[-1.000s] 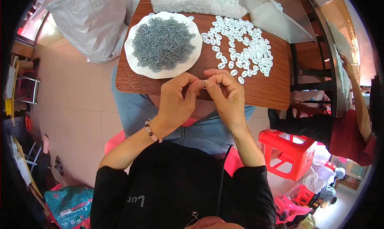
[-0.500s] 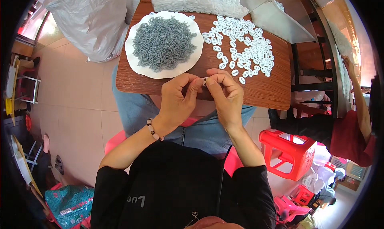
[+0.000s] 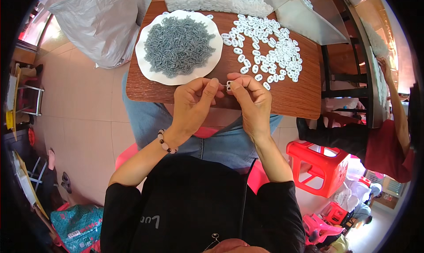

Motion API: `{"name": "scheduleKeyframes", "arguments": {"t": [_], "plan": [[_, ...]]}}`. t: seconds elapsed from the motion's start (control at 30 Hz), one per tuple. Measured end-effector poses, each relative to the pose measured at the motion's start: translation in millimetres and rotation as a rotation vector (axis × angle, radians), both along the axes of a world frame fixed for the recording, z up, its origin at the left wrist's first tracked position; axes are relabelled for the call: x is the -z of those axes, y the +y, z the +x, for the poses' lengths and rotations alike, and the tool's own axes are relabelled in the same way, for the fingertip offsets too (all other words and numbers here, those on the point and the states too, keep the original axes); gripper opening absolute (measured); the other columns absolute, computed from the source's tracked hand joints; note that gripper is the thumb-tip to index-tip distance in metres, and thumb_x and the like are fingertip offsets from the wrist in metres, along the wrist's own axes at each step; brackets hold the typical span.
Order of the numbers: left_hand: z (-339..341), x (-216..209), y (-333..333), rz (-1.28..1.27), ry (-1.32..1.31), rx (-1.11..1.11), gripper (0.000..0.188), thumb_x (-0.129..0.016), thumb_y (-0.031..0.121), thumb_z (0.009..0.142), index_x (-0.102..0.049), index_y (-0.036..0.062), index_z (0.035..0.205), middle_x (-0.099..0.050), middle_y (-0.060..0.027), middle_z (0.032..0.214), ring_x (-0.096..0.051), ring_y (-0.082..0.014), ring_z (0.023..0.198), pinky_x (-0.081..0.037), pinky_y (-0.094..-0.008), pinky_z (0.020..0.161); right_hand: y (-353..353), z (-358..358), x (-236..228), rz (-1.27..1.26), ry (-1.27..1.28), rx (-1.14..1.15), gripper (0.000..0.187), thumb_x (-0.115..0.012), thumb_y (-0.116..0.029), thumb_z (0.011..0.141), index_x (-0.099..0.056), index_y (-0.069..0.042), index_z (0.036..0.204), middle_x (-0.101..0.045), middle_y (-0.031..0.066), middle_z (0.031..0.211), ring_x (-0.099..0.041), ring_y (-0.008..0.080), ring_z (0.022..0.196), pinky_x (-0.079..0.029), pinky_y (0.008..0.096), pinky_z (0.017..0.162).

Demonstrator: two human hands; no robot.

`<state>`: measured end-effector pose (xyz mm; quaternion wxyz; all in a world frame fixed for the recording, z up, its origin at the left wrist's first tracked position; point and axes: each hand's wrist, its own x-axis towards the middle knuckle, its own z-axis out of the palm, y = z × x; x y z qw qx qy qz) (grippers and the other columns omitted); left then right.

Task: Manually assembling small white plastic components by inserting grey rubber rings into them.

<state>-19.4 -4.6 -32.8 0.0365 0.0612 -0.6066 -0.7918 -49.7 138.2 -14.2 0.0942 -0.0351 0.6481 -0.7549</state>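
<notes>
Just over the near edge of the brown table point(image 3: 291, 102), my hands meet fingertip to fingertip. My right hand point(image 3: 256, 100) pinches a small white oval piece with two dark holes point(image 3: 229, 86). Pinched in my left hand point(image 3: 194, 102) is a tiny thin piece, too small to make out fully, its tip at the white piece's side. Beyond my left hand, a white scalloped plate point(image 3: 145, 69) bears a heap of small grey translucent plastic pieces point(image 3: 179, 45). Many loose white oval two-hole pieces point(image 3: 289, 58) lie beyond my right hand.
A mass of white pieces point(image 3: 221, 1) is piled at the table's far side, beside a clear sheet-like bin wall point(image 3: 309, 25). A large whitish sack point(image 3: 95, 23) stands at left. A red plastic stool point(image 3: 318, 167) and a person in a dark red top point(image 3: 388, 151) are at right.
My fingertips have drawn slightly apart, my left hand shifting a little left. More of the white oval piece and a thin piece beside it now show.
</notes>
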Motion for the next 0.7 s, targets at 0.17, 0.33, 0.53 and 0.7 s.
{"name": "scheduleKeyframes", "arguments": {"t": [0.17,0.33,0.53,0.7], "plan": [[1.2,2.6,0.1,0.071,0.003,-0.010,0.021,-0.061,0.019,0.092,-0.068,-0.0006,0.093,-0.068,-0.0051,0.081,-0.052,-0.0043,0.064,-0.041,-0.0179,0.058,-1.2,0.4,-0.4,-0.011,-0.004,-0.030,0.014,-0.058,-0.010,0.091,-0.063,0.003,0.095,-0.062,0.0110,0.109,-0.061,0.0091,0.080,-0.049,0.0232,0.076],[2.3,1.8,-0.1,0.053,0.032,-0.008,0.019,-0.063,0.016,0.090,-0.069,-0.0014,0.094,-0.069,-0.0058,0.079,-0.052,-0.0042,0.063,-0.041,-0.0177,0.056,-1.3,0.5,-0.2,-0.030,-0.022,-0.039,0.015,-0.057,-0.010,0.092,-0.062,0.004,0.095,-0.062,0.0130,0.109,-0.064,0.0120,0.079,-0.051,0.0257,0.075],[2.5,4.3,1.0,0.065,0.026,-0.012,0.017,-0.064,0.014,0.089,-0.069,-0.0012,0.095,-0.069,-0.0064,0.079,-0.053,-0.0041,0.063,-0.041,-0.0176,0.056,-1.5,0.5,0.2,-0.011,-0.003,-0.049,0.014,-0.056,-0.009,0.092,-0.061,0.003,0.093,-0.062,0.0148,0.109,-0.063,0.0120,0.078,-0.051,0.0259,0.076],[2.8,5.2,0.8,0.060,0.021,-0.010,0.017,-0.064,0.015,0.089,-0.069,-0.0009,0.095,-0.069,-0.0067,0.079,-0.053,-0.0044,0.063,-0.041,-0.0179,0.056,-2.3,1.0,-1.9,-0.028,-0.005,-0.058,0.014,-0.056,-0.010,0.092,-0.061,0.003,0.093,-0.062,0.0146,0.109,-0.063,0.0117,0.077,-0.050,0.0255,0.076]]}}
